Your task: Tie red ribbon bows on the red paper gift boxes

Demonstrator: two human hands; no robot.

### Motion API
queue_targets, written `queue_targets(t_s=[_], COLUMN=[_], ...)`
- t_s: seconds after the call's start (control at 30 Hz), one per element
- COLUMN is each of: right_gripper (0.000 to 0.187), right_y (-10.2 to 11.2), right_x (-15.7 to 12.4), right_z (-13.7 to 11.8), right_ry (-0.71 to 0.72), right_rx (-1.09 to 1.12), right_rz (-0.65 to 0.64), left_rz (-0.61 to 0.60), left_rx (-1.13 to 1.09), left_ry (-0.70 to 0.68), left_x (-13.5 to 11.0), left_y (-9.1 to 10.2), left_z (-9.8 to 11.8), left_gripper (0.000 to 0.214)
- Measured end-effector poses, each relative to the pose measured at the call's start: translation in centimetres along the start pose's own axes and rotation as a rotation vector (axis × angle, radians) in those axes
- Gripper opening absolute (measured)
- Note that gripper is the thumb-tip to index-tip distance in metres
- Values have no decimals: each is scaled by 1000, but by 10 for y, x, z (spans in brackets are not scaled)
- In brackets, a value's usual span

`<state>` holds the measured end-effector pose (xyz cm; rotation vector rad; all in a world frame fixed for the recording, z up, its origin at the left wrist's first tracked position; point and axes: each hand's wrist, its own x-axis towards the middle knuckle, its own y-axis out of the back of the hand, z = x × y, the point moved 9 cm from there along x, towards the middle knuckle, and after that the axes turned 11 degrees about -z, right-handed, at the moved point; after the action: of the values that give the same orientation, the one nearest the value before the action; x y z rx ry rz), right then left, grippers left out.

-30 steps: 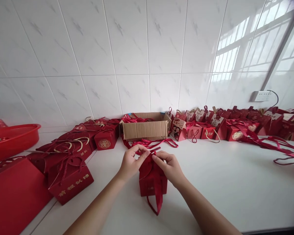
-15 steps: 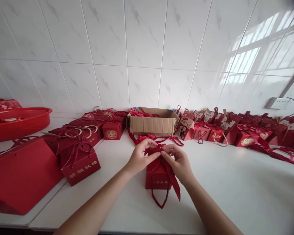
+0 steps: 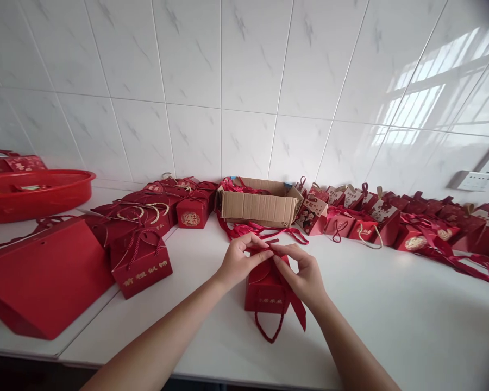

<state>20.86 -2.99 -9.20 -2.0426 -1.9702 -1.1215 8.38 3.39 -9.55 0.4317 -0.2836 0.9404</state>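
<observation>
1. Reference point: open cardboard box [image 3: 256,212], on the white table [image 3: 391,326] near the tiled wall [image 3: 248,65]. Red ribbons [image 3: 244,187] fill its left part; loose ribbon [image 3: 250,229] lies along its front.
2. Small red gift box [image 3: 267,296]: upright on the table, on the person's side of the cardboard box and apart from it. Pale lettering on its front face; twisted cord handle [image 3: 271,336] loops down from the front face onto the table.
3. Red ribbon [image 3: 296,307]: at the top of the gift box, in front of the cardboard box. One tail hangs past the gift box's right front edge to a pointed end. Whether a knot is formed cannot be told; fingers cover the spot.
4. Left hand [image 3: 240,263]: before the cardboard box; thumb and forefinger pinched on the ribbon above the gift box.
5. Right hand [image 3: 305,271]: beside the left, fingertips nearly meeting it; thumb and forefinger closed on the same ribbon.
6. Left of the cardboard box: medallion box [image 3: 191,214]; nearer the person, a gold-lettered box [image 3: 144,266] and a large red carton [image 3: 52,271]. Farthest left, a red basin [image 3: 57,205].
7. Right of the cardboard box: a picture-printed box [image 3: 312,214] just beside it, then a long row of red boxes.
</observation>
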Motion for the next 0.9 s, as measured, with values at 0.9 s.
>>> queue_targets(t_s=[0.9], right_gripper=[32], right_y=[-4], right_x=[0], right_z=[32], right_ry=[-259], right_rx=[197], right_rz=[-35], left_rz=[10], left_rx=[716], left_ry=[-260], left_x=[-7], left_y=[-3], left_z=[35], left_gripper=[6])
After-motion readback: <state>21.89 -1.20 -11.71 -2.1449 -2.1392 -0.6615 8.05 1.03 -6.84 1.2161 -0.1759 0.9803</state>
